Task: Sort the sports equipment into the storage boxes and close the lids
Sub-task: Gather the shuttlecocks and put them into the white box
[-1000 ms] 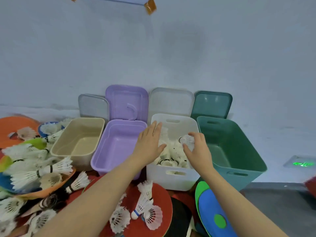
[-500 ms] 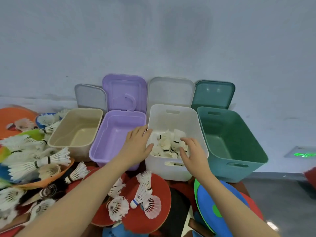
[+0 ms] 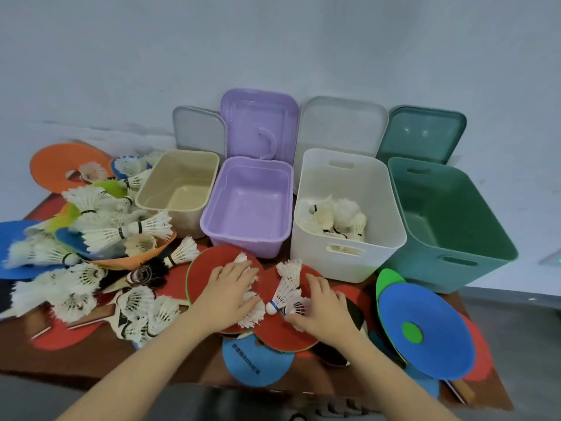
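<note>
Now both hands gather shuttlecocks [image 3: 287, 287] off the red paddles: left hand [image 3: 230, 294] lies flat on some, right hand [image 3: 323, 311] seemingly pinches one; next, into the white box [image 3: 349, 265].

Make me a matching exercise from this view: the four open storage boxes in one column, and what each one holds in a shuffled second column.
Things:
1. white box
2. purple box
3. green box
4. beige box

Descriptions:
A. far left of the row, nothing inside
B. holds shuttlecocks
C. far right of the row, nothing inside
D. second from left, nothing inside

Pairs: 1-B, 2-D, 3-C, 4-A
</note>
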The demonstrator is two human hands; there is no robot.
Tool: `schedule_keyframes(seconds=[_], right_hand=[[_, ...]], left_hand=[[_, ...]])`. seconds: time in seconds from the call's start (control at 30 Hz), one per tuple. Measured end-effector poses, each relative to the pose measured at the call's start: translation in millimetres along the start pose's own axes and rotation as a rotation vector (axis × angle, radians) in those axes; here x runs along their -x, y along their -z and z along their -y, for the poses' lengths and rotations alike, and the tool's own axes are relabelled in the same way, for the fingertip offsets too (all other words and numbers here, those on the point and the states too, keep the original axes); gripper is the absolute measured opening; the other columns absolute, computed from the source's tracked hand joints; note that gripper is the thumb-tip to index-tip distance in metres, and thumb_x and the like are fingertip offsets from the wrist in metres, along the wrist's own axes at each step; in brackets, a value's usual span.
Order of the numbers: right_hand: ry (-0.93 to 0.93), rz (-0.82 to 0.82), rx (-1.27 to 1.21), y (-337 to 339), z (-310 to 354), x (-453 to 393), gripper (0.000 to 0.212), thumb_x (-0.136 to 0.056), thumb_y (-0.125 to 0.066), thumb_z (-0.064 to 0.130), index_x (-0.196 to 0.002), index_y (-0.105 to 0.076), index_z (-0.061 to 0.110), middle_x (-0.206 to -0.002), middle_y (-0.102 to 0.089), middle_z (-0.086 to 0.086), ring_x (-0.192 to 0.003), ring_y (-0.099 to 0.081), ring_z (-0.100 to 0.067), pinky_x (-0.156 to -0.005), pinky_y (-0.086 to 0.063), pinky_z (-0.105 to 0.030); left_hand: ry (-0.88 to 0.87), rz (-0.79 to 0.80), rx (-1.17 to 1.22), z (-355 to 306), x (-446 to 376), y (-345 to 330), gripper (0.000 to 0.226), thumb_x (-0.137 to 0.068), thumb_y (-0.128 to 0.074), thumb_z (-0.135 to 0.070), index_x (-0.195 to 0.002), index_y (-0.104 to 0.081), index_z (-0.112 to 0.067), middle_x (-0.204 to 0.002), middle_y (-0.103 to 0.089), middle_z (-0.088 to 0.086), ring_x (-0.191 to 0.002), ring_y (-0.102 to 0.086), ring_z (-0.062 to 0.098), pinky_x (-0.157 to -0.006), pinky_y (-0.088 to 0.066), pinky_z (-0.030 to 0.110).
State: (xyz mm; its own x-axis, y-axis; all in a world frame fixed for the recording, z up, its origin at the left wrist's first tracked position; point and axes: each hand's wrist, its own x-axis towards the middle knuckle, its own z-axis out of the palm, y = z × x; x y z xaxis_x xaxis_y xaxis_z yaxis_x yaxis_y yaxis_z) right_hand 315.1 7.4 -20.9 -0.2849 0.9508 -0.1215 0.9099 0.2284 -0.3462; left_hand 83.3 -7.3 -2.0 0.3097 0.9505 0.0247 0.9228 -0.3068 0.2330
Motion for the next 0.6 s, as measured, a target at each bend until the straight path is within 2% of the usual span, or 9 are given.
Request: schedule_keyframes(seconds=[0.03,0.1,0.17,0.27,0.43,0.6], right_hand=[[-0.017,0.032,0.032,-7,2,2,0.100,-0.069,-0.060,0.067,-0.145,-0.017,0.019,-0.146,-0.027,0.001,-0.130,-0.037,-0.022,-0.107,-0.022,-0.042],[-0.028,0.026,0.048,-18,6,6,0.097,-0.071,-0.063,0.060,-0.145,-0.017,0.018,-0.146,-0.029,0.001,-0.130,-0.037,-0.022,-0.109,-0.020,-0.040],[-0.037,-0.034,0.012,-25,10,8,0.082,-0.078,-0.062,0.050,-0.142,-0.022,0.018,-0.141,-0.035,0.001,-0.128,-0.038,-0.019,-0.108,-0.022,-0.037],[-0.053,-0.151,-0.079,-28,10,13,0.059,-0.086,-0.055,0.041,-0.137,-0.031,0.021,-0.132,-0.044,0.005,-0.123,-0.042,-0.015,-0.103,-0.028,-0.035],[-0.022,-0.276,-0.120,-21,5,28,0.041,-0.089,-0.055,0.039,-0.126,-0.045,0.026,-0.127,-0.048,0.011,-0.119,-0.046,-0.010,-0.092,-0.029,-0.028],[0.003,-0.331,-0.175,-8,6,43,0.037,-0.088,-0.059,0.034,-0.123,-0.049,0.024,-0.125,-0.050,0.010,-0.118,-0.047,-0.009,-0.091,-0.027,-0.026]], left_hand=[[-0.013,0.048,-0.021,3,7,-5,0.077,-0.079,-0.025,-0.063,-0.143,-0.032,-0.021,-0.150,-0.029,-0.001,-0.136,-0.027,0.020,-0.107,-0.020,0.041],[-0.039,0.117,-0.072,7,16,-14,0.082,-0.079,-0.037,-0.068,-0.147,-0.021,-0.025,-0.154,-0.018,-0.005,-0.139,-0.019,0.019,-0.109,-0.015,0.040],[-0.050,0.138,-0.078,7,21,-19,0.090,-0.077,-0.054,-0.066,-0.148,-0.018,-0.024,-0.154,-0.019,-0.004,-0.139,-0.020,0.021,-0.109,-0.016,0.041],[-0.054,0.135,-0.072,5,22,-25,0.098,-0.073,-0.064,-0.059,-0.149,-0.015,-0.022,-0.152,-0.024,-0.003,-0.136,-0.026,0.020,-0.106,-0.019,0.040],[-0.094,0.180,-0.138,3,20,-25,0.100,-0.078,-0.064,-0.049,-0.150,-0.002,-0.018,-0.150,-0.023,-0.001,-0.135,-0.024,0.018,-0.107,-0.017,0.036],[-0.150,0.120,-0.109,7,24,-22,0.091,-0.083,-0.061,-0.043,-0.149,-0.006,-0.013,-0.146,-0.031,0.000,-0.132,-0.030,0.018,-0.108,-0.019,0.033]])
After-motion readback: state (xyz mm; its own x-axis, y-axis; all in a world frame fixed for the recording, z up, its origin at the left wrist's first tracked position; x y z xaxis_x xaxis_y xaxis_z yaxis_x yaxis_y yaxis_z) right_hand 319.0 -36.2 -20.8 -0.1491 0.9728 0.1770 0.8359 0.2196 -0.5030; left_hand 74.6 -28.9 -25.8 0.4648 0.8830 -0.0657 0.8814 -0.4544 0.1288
